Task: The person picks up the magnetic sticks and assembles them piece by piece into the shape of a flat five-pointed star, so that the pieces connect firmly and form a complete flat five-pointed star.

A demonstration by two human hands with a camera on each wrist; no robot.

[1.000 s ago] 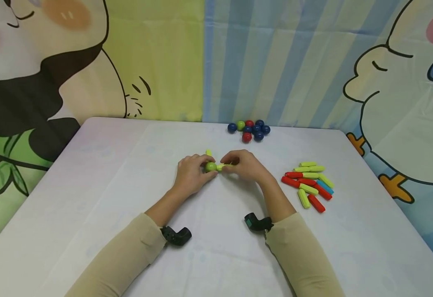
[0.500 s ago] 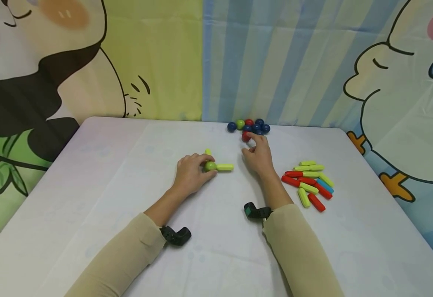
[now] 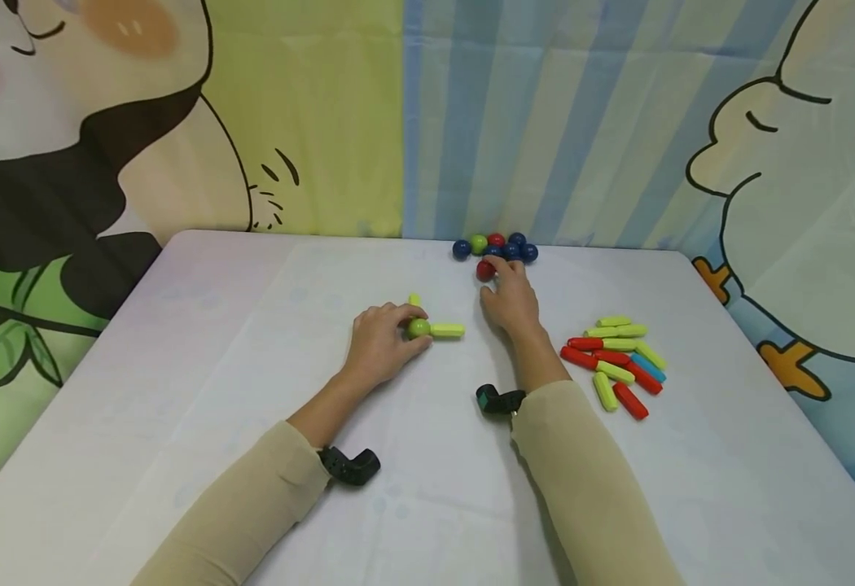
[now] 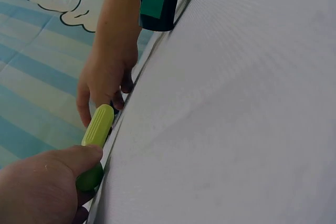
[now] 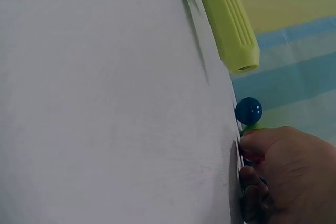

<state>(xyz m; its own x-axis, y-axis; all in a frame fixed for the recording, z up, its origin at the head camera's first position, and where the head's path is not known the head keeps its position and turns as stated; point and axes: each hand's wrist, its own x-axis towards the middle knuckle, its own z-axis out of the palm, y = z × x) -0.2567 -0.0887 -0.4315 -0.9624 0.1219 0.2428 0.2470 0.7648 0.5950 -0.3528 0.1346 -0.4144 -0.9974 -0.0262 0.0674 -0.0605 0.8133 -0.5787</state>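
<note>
In the head view my left hand [image 3: 383,346] grips a green ball [image 3: 418,328] between thumb and fingers, low over the table. A yellow-green ribbed rod [image 3: 448,330] joins the ball and points right. Another yellow-green rod [image 3: 414,299] sticks out behind the fingers. The left wrist view shows the left thumb [image 4: 84,156] pressed by the ball, below the rod [image 4: 98,125]. My right hand [image 3: 513,299] has index finger and thumb curled about a red ball [image 3: 484,271] at the front of the ball cluster. That ball [image 5: 253,156] is mostly hidden in the right wrist view.
Blue balls [image 3: 511,251], a green ball [image 3: 479,244] and another red ball [image 3: 497,240] lie by the table's far edge. To the right sits a loose pile of yellow-green rods [image 3: 614,372], red rods [image 3: 630,401] and a blue rod [image 3: 648,367]. A printed cloth hangs behind the table.
My right hand has let go of the right-pointing rod and reached away to the ball cluster. The red ball has shifted slightly left under its fingers. The left hand keeps its hold.
</note>
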